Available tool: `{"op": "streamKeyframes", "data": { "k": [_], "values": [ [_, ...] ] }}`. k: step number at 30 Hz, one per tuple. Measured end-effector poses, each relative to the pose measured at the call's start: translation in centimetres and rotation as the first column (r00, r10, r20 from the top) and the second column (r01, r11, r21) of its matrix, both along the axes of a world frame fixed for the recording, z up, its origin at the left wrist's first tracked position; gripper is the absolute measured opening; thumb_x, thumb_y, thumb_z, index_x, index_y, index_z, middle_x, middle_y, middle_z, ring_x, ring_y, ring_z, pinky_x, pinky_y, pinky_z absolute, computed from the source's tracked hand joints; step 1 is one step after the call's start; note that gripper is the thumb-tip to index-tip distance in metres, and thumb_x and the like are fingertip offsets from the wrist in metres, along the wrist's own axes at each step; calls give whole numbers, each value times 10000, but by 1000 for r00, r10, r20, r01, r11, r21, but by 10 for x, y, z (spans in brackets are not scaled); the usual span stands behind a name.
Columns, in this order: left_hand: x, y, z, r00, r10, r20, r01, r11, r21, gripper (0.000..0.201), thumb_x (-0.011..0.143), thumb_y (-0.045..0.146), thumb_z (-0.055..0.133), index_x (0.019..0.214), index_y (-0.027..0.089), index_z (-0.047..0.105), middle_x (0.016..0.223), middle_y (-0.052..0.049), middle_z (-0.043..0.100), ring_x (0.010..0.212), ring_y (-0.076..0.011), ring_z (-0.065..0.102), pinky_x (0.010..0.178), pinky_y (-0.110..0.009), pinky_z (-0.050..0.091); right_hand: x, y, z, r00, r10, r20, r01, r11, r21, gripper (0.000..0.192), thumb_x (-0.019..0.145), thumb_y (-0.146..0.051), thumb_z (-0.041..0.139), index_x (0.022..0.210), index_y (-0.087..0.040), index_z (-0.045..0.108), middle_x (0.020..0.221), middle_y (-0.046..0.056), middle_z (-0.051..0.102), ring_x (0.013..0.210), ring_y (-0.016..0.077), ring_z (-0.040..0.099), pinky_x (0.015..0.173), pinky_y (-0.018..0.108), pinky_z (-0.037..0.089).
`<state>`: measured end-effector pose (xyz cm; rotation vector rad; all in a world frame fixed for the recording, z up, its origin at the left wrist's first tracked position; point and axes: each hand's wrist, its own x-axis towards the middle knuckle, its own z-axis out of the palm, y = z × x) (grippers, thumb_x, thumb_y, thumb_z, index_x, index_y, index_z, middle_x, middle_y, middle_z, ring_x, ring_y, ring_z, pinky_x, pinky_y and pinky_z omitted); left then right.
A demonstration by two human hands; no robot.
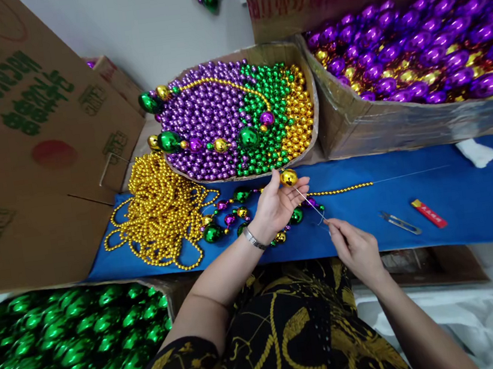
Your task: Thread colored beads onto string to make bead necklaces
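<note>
Gold caught the light on the large bead [288, 177] that the left hand [276, 205] held pinched at its fingertips, above the blue surface [456, 193]. The right hand [354, 246] had its fingers closed on a thin thread [310, 203] that ran up to that bead. A short run of small gold beads [342, 189] lay just beyond, strung on a line stretched to the right.

The thread looked fine and slack, so it could probably slip out of the bead if either pinch loosened, and the round bead would likely roll off toward the pile of gold strands [159, 214].

Snips [399, 223] and a red lighter [429, 213] lay on the surface to the right. Behind stood a shallow carton of small purple, green and gold beads [237, 113] and a box of big purple ones [414, 47]. A box of green balls [69, 353] sat at the near left, against a pale wall.
</note>
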<state>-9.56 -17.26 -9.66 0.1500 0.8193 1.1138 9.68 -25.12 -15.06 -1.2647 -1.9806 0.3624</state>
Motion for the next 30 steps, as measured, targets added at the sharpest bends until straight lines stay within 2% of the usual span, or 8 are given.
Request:
{"op": "streamKeyframes", "data": {
  "k": [11, 18, 21, 26, 28, 30],
  "values": [
    [-2, -3, -4, 1000, 11, -17, -10, 998, 66, 477, 947, 566, 468, 884, 126, 640, 907, -120, 743, 753, -154, 702, 765, -282, 548, -1, 0, 1, 1000, -3, 12, 3, 1000, 17, 206, 948, -232, 522, 1068, -207, 687, 990, 57, 759, 829, 176, 738, 773, 274, 586],
    [14, -27, -8, 999, 40, -13, -34, 959, 280, 345, 912, 470, 598, 1091, 176, 578, 1001, -97, 732, 875, -194, 719, 870, -363, 532, -3, 3, 4, 994, -32, 104, 20, 993, 112, 181, 952, -195, 526, 1067, -161, 661, 972, 59, 758, 796, 141, 728, 776, 219, 552],
    [18, -33, -11, 998, 43, 42, -53, 959, 278, 327, 909, 438, 612, 1100, 177, 564, 996, -91, 725, 863, -192, 718, 881, -380, 522, 0, 0, 2, 991, -37, 127, 22, 993, 120, 168, 942, -190, 553, 1069, -157, 658, 967, 61, 755, 772, 136, 721, 750, 206, 532],
    [28, -48, -21, 991, 78, 113, -103, 968, 229, 356, 876, 461, 649, 1070, 177, 556, 949, -82, 714, 835, -180, 714, 876, -372, 515, 3, -6, -3, 984, -30, 177, 12, 994, 105, 165, 940, -195, 559, 1055, -150, 668, 925, 64, 754, 703, 131, 703, 682, 197, 502],
    [36, -58, -27, 992, 92, 91, -113, 961, 251, 401, 834, 494, 689, 1051, 181, 560, 957, -73, 703, 840, -177, 708, 873, -366, 514, 3, -7, -5, 981, -38, 191, 15, 993, 121, 168, 939, -196, 559, 1056, -144, 667, 916, 68, 753, 697, 134, 700, 665, 199, 493],
    [40, -65, -33, 997, 75, 12, -75, 949, 306, 433, 814, 524, 696, 1046, 176, 584, 1022, -84, 687, 883, -179, 694, 869, -357, 514, 3, -7, -7, 978, -44, 203, 16, 990, 138, 165, 940, -199, 558, 1049, -140, 666, 903, 72, 752, 697, 141, 697, 653, 203, 484]
  ]
}}
